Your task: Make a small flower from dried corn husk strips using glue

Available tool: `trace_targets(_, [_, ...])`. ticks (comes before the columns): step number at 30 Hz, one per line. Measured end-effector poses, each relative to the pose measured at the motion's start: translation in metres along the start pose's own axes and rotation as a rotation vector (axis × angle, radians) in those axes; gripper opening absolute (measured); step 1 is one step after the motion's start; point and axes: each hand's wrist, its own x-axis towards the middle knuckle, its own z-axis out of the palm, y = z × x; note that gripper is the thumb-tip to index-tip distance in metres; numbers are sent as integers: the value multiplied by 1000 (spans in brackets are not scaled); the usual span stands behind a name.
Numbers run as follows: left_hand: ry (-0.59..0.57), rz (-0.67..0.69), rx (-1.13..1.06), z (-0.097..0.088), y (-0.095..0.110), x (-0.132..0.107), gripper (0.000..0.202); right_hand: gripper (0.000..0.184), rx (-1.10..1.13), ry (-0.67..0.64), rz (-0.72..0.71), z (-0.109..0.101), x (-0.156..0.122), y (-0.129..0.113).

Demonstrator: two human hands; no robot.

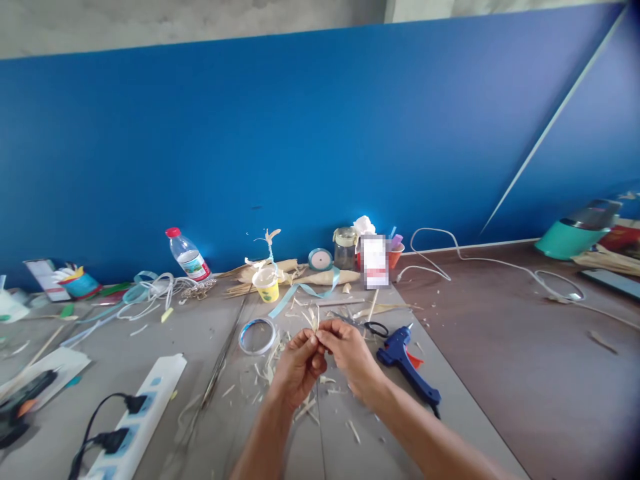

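Between the fingertips of both hands sits a small bundle of pale, dry husk strips [314,320], its thin ends fanning upward. My left hand [299,363] pinches it from the left, fingers curled. From the other side my right hand [345,347] grips it with thumb and forefinger. The bundle's lower part is hidden by the fingers. Husk scraps [273,363] lie scattered on the grey table beneath. A blue glue gun [410,367] rests right of my right hand, near black-handled scissors [376,329]. Left of the hands lies a roll of tape [257,336].
A white power strip [145,407] with black plugs lies at front left, beside a black glue gun [27,403]. Along the blue partition stand a bottle [189,257], a yellow cup [266,285] and a glass jar [345,248]. A white cable [480,259] crosses the brown table.
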Motion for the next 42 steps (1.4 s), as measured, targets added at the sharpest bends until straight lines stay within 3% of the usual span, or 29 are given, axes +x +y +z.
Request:
trace_targets(7, [22,-17,52,3,-1,-1,25,20,152,-134,-2,1,-3,3])
trace_targets(15, [54,35,60,5,1,-1,24,24,46,-85,-156,-7,6,15])
trace_targets(18, [40,33,44,6,3,-1,21,36,153,-100,-98,-8,7,18])
trace_targets(21, [48,49,36,8,5,-1,19,31,269,-133,-60,-10,6,17])
trace_targets(26, [121,89,-14,8,9,-1,18,34,305,-69,4,-15,5,14])
trace_targets(35, [198,82,-17,7,11,1,18,27,181,50,-36,-17,8,25])
trace_targets(42, [194,96,-61,7,15,2,14,29,169,48,-49,-20,7,20])
